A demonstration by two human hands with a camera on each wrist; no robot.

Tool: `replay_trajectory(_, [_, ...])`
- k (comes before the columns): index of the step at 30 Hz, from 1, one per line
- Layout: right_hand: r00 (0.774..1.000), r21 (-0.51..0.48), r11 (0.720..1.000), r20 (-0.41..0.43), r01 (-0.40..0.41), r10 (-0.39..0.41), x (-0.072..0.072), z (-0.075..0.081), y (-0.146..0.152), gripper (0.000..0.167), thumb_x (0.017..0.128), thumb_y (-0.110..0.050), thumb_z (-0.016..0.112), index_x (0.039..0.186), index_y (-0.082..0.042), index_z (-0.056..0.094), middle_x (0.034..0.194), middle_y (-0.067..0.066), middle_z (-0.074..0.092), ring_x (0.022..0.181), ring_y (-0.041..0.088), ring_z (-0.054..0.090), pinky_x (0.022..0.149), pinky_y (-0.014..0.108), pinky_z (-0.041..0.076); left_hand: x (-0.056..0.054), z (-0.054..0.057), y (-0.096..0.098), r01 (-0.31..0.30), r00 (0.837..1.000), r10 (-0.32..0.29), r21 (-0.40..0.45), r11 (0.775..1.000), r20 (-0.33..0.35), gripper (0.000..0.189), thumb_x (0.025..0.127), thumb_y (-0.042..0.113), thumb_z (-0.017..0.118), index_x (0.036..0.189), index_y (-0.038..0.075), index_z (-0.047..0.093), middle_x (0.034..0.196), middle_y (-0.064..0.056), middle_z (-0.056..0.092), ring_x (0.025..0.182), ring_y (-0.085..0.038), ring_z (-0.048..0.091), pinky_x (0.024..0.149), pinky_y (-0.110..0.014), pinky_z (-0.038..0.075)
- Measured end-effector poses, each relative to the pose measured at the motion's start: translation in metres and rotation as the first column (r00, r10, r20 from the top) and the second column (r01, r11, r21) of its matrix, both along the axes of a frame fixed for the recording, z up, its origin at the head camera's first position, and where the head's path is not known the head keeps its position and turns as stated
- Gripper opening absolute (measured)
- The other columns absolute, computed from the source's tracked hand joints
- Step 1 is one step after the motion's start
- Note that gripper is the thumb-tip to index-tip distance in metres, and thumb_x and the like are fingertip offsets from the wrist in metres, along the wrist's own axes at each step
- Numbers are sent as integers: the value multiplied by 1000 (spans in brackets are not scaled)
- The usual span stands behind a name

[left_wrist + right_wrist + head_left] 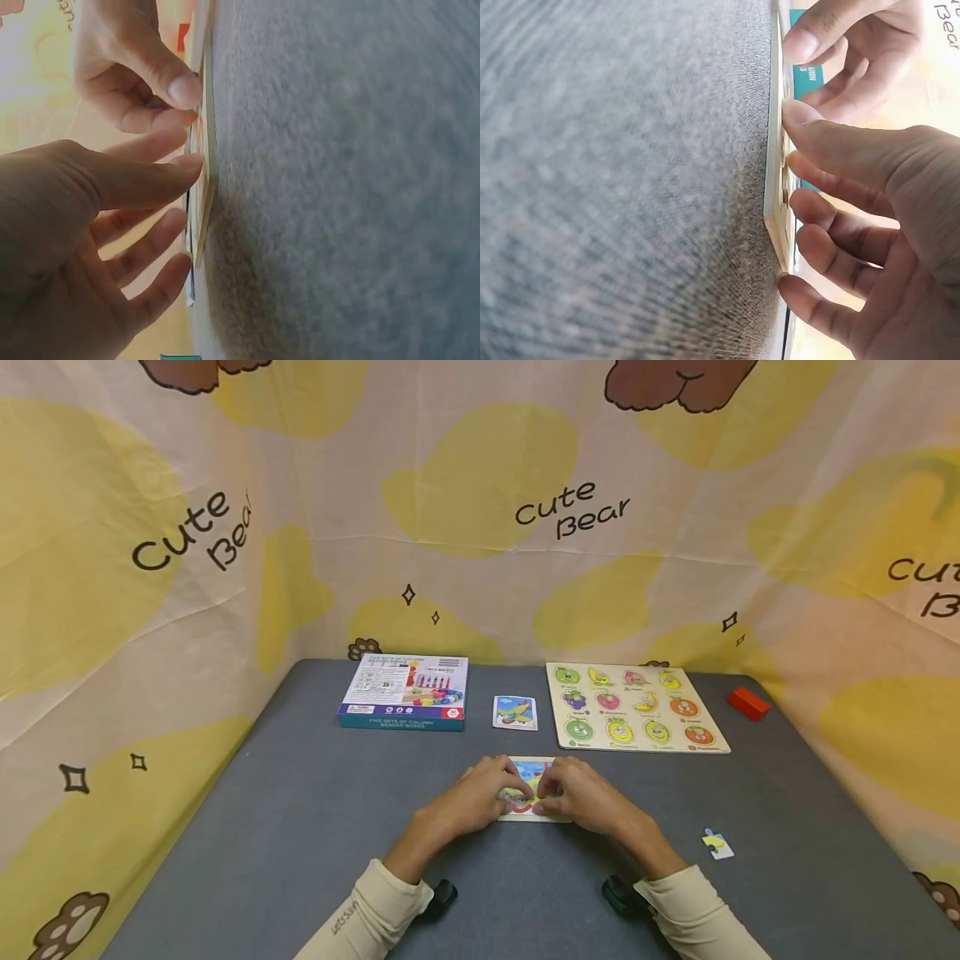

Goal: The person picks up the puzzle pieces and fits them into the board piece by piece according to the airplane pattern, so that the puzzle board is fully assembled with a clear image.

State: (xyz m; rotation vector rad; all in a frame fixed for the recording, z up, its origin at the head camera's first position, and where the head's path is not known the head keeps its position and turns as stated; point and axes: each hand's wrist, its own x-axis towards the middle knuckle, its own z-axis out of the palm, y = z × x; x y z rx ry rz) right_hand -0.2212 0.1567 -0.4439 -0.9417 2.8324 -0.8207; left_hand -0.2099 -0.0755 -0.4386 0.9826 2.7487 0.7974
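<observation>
A small wooden jigsaw board (519, 817) with a colourful picture lies flat on the table between the two hands. My left hand (480, 789) rests its thumb and fingertips on the board's left part. From the right, my right hand (588, 797) touches the picture with its thumb and fingertips, close to the left thumb. Seen edge-on in the right wrist view, pieces sit slightly raised on the board (772, 165) under the right fingertips. Fingers hide much of the picture. A loose jigsaw piece (717, 844) in white, yellow and blue lies right of the right forearm.
Behind the hands stand a boxed bead set (402, 692), a card with an airplane picture (515, 712) and a fruit puzzle board (637, 707). A red block (748, 703) lies at the far right. Patterned cloth (465, 527) rises behind the grey table (315, 827).
</observation>
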Motion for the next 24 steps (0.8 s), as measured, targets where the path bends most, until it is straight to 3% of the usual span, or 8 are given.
replay_trajectory(6, [1000,-2,1000,16,-20,20,0,3,2,11,88,-20,88,85,-15,78,84,-10,65,81,12,56,74,28,44,1,-1,2,54,998,-55,-28,998,-43,29,97,3,73,118,20,84,116,2,66,107,-19,57,90,-39,46])
replay_trajectory(9, [997,13,999,65,-48,47,-1,9,8,6,90,-17,85,93,-13,82,89,-8,67,84,12,57,75,28,45,1,-1,2,45,998,-47,-41,998,-44,29,98,4,73,118,22,84,117,2,67,107,-18,57,89,-37,46])
replay_trajectory(13, [990,28,997,129,-67,62,-1,13,21,18,90,-15,85,108,-13,83,92,-4,65,84,14,55,73,29,44,1,-1,2,40,999,-41,-48,998,-30,27,99,6,72,118,22,83,118,3,67,107,-18,56,88,-38,45])
replay_trajectory(24, [990,42,998,126,53,-58,13,18,71,35,88,-24,88,121,-14,79,99,-6,65,93,13,58,81,33,49,-1,-4,2,38,999,-39,-27,999,-19,26,99,6,72,118,20,84,119,2,68,109,-17,55,89,-36,46])
